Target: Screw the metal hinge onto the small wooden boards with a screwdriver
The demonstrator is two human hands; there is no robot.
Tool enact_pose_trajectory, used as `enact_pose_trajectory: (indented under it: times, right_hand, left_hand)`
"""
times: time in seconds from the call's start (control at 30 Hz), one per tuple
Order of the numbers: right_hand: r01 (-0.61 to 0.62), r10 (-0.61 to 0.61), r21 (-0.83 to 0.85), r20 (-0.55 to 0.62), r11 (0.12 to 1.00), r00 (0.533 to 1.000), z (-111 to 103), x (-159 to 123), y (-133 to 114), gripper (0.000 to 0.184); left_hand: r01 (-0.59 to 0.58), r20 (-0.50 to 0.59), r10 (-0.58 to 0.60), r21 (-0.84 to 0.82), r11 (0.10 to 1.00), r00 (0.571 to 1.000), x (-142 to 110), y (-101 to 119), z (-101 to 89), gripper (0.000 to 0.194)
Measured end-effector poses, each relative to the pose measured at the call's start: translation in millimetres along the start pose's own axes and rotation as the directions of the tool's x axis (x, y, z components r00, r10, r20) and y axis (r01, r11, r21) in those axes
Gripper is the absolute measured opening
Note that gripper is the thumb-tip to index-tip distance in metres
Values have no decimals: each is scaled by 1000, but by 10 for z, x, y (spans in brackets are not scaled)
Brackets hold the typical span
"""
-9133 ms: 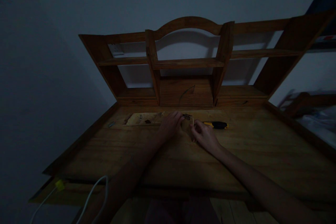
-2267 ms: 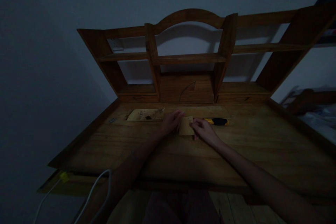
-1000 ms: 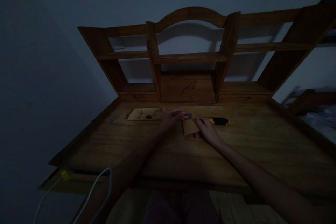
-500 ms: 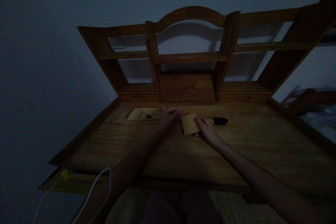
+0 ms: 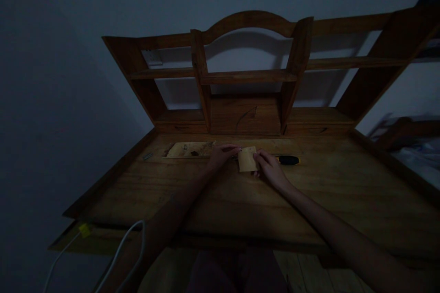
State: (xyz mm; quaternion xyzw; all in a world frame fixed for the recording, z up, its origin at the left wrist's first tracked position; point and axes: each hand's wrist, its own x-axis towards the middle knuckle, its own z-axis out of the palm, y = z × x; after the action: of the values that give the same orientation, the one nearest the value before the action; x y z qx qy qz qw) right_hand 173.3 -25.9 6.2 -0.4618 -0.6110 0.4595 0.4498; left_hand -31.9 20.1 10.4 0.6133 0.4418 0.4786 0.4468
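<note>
"Checking the hold: where is the tan card (image 5: 246, 160)?"

"Centre of frame, pinched at its right edge by the right hand (image 5: 270, 168), presumably to steady it."

"And the left hand (image 5: 221, 155)?"

"At the card's upper-left corner; whether its fingers grip anything, I cannot tell. Black-handled tool (image 5: 289, 160) right of centre, likely for easy reach."
</note>
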Motion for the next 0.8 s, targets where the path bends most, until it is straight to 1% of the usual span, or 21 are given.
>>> enact_pose_trajectory:
  times: [0.2,0.4,0.53,0.63,0.7,0.8]
  right_hand:
    - [11,-12,22,54,1000,998,-6,19,-7,31]
    - [33,-33,7,75,999,997,-8,25,13,33]
    - [46,-43,-23,111,999,993,12,36,24,48]
    - [78,-68,-81,122,994,990,13,37,36,54]
    - [120,-105,-145,106,982,989,2,25,35,51]
    - [213,-199,-278,76,937,977,-19,-2,5,35]
  left_hand:
    - [25,2,-25,-12,1000,1000,-12,42,-12,25]
    - [58,5,-58,-95,994,998,29,-35,-18,26]
    - [41,-67,-55,-193,980,996,72,-95,-57,28]
    - [62,-126,-107,-320,945,986,102,-138,-104,34]
    - [65,-154,-133,-383,922,979,117,-161,-131,36]
    - [49,-169,-128,-407,912,977,126,-175,-151,36]
